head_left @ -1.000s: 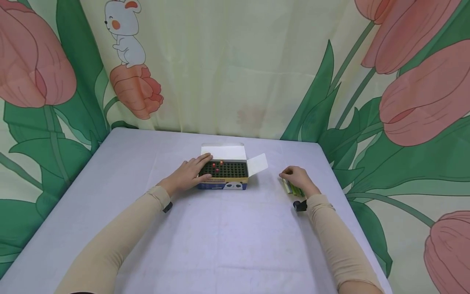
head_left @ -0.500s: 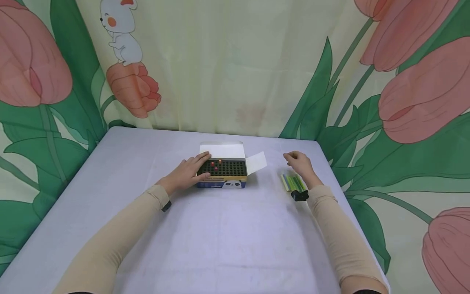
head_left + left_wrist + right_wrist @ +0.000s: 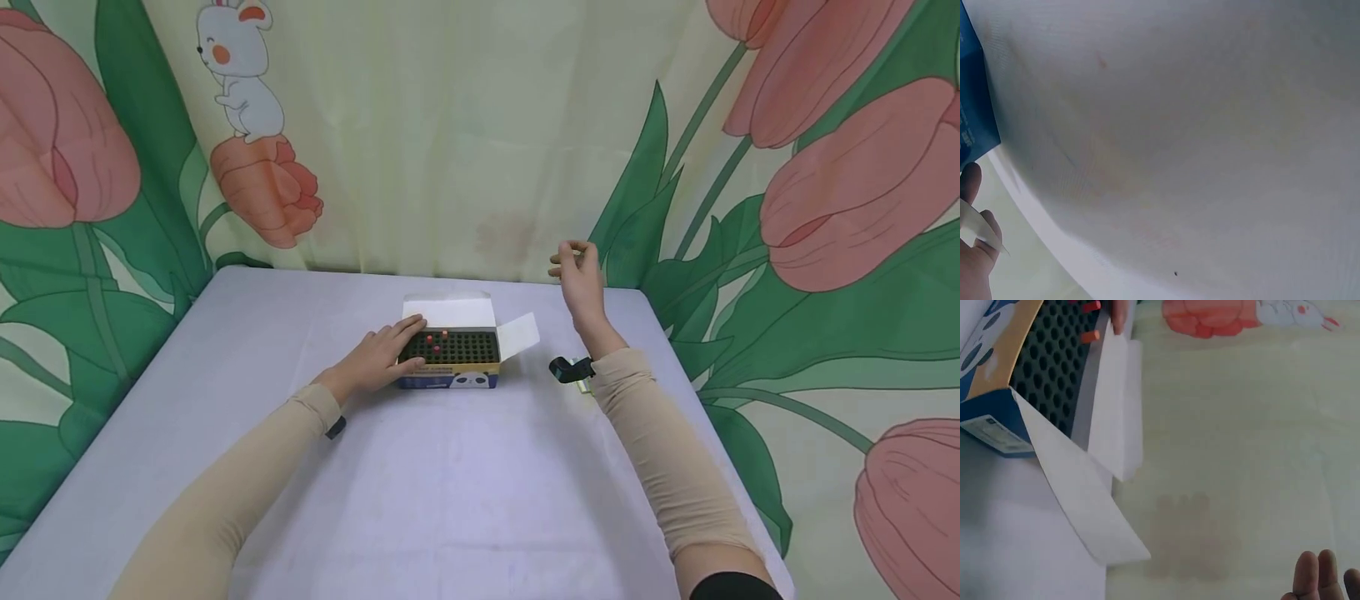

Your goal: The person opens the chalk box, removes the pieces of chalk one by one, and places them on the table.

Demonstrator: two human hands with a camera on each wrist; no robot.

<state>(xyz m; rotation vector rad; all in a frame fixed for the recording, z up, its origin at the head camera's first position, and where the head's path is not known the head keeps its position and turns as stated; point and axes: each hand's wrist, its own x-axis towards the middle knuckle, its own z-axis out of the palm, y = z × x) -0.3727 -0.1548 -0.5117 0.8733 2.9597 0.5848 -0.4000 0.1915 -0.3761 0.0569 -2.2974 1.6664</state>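
The open cardboard box (image 3: pixel 459 379) with a panda on its front stands mid-table, and a dark rack of round holes (image 3: pixel 480 343) fills it. Several short red and orange tips (image 3: pixel 1091 336) stick up there. My left hand (image 3: pixel 367 358) rests on the box's left end, fingers along the top and thumb near the front edge. My right hand (image 3: pixel 583 287) is raised right of the box, fingers loosely bent with nothing visible in them. In the right wrist view its fingertips (image 3: pixel 1307 572) show at the lower right. Below that wrist lie thin green and yellow sticks (image 3: pixel 584 387), mostly hidden.
The box's white back lid (image 3: pixel 448 310) stands up, and a white side flap (image 3: pixel 517 335) juts out to the right. A white cloth covers the table (image 3: pixel 450 475). Behind it hangs a curtain (image 3: pixel 450 167) printed with tulips and a rabbit.
My right hand has risen from the sticks, away and slightly left, and has turned upward. The wrist and sleeve now cover most of the sticks. My left hand stays on the box.
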